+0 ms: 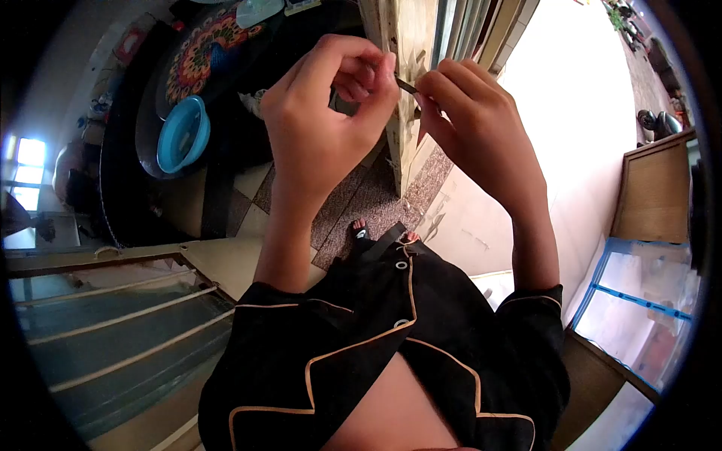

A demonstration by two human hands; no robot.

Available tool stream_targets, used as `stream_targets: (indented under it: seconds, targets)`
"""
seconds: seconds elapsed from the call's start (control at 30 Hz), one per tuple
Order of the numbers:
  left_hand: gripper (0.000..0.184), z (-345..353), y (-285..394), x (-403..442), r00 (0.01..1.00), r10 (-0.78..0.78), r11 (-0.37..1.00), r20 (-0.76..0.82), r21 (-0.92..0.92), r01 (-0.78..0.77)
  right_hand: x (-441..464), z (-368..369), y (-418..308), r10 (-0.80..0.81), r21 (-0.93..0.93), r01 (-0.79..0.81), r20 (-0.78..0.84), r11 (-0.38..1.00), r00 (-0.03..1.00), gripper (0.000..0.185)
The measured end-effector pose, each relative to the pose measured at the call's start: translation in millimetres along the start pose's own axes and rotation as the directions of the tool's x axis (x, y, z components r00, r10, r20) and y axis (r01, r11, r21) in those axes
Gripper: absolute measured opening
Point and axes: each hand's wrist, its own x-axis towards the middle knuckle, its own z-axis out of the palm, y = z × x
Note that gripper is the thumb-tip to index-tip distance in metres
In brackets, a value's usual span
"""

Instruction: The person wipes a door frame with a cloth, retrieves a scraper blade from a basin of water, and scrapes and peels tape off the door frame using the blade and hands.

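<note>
Black gold-piped shirt (451, 316) filled the lower centre of the head view. At upper centre, the left hand (308, 109) and right hand (477, 113) were closed in pinches at opposite ends of a thin dark strip (407, 86), before a worn wooden door edge (410, 41); whether attached was unclear. Working it seemed the step in hand; the next move apparently called for a steady grip.

Left of the hands (320, 113) (477, 113), a basin (180, 129) sits on the table (199, 64), with window bars (124, 316) nearer the person (353, 331).
</note>
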Motion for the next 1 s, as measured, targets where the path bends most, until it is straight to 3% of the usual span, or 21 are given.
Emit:
stream_targets:
  seconds: [0.27, 0.47, 0.63, 1.0]
  targets:
    - [0.01, 15, -4, -21, 0.974, -0.188, 0.981, 0.128, 0.073, 0.179, 0, 4, 6, -0.015, 0.038, 0.017, -0.033, 0.999, 0.999, 0.015]
    - [0.009, 14, -10, -24, 0.994, -0.06, 0.997, 0.086, 0.052, 0.055, 5, 12, 7, -0.058, -0.036, 0.054, -0.126, 0.998, 0.99, 0.013]
    - [0.01, 14, -16, -27, 0.998, 0.009, 0.999, 0.066, 0.043, -0.012, -1, 13, 2, 0.006, -0.064, -0.009, -0.037, 0.998, 0.999, 0.014]
    - [0.008, 10, -18, -30, 0.996, -0.019, 1.0, 0.085, -0.018, 0.021, -21, 10, -3, 0.017, -0.146, 0.001, 0.128, 0.989, 0.992, 0.016]
